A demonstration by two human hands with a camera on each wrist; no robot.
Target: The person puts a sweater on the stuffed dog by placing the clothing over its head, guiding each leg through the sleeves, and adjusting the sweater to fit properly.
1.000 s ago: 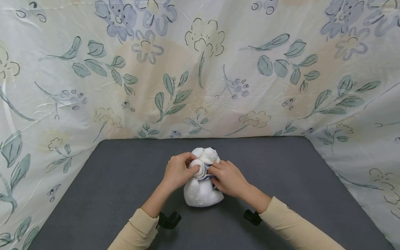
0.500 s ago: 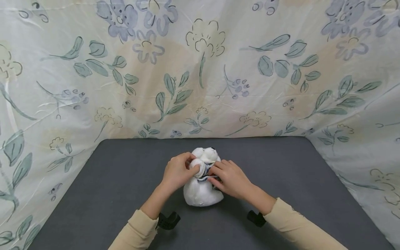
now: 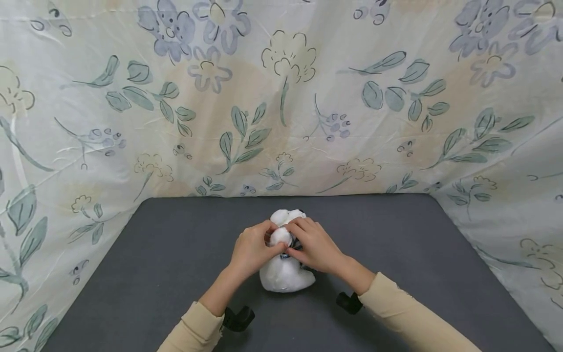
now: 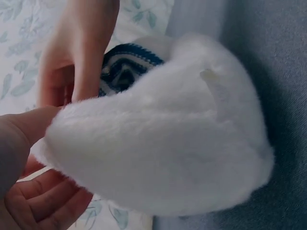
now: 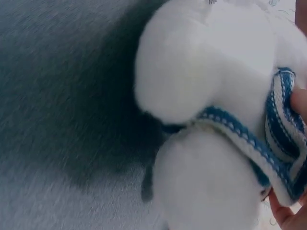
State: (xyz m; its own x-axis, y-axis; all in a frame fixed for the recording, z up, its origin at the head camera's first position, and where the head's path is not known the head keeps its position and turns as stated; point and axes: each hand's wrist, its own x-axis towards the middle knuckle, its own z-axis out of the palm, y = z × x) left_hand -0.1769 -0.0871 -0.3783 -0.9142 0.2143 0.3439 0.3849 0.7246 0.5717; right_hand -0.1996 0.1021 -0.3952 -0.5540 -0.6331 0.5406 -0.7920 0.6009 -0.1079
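Plush toy (image 3: 285, 266), white and fluffy, is seen standing near the middle of the dark grey table (image 3: 396, 244), a little toward the near edge, with its rounded base resting on the surface and its head pointing toward the far side. It is gripped from both sides at its upper part. The left hand (image 3: 252, 249) is curled against the toy's left side, with the thumb and fingers closed round a small white rounded part of the plush; in the left wrist view the thumb (image 4: 21, 129) is seen pressed on the fur and the other fingers are bent beneath the toy. The right hand (image 3: 316, 244) is laid over the toy's right side, and its fingers are pinched on a blue-and-white striped knitted band (image 5: 283, 124) worn about the toy's neck; in the right wrist view a fingertip (image 5: 300, 103) is shown touching the band's edge. The two hands are close together, nearly touching over the toy. Beige sleeves (image 3: 404, 313) are worn on both forearms, and a black wrist mount (image 3: 237, 318) is visible beneath each wrist. The table is enclosed at the back and on both sides by a pale floral cloth (image 3: 281, 98) printed with green leaves and bluish flowers.
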